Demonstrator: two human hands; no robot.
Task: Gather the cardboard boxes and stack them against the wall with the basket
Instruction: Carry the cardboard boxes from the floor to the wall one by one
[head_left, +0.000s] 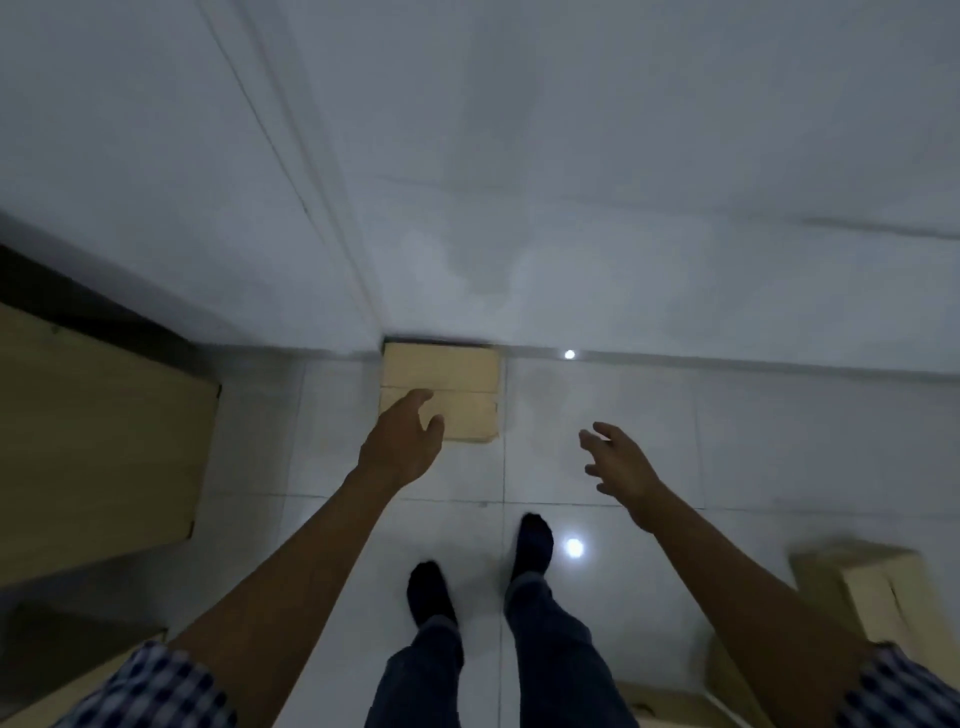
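A small closed cardboard box (457, 379) sits on the floor, pushed into the corner where the white wall (623, 208) meets a wall step. My left hand (402, 441) reaches out above the box's near left edge, fingers relaxed and holding nothing. My right hand (621, 467) hovers to the right of the box over bare tiles, fingers spread and empty. More cardboard boxes (872, 597) lie at the lower right, partly blurred. No basket is in view.
A large tan wooden panel or furniture piece (98, 447) stands at the left, and another tan piece (78, 670) lies at the lower left. My feet in dark socks (532, 545) stand on glossy white floor tiles (675, 467) reflecting ceiling lights.
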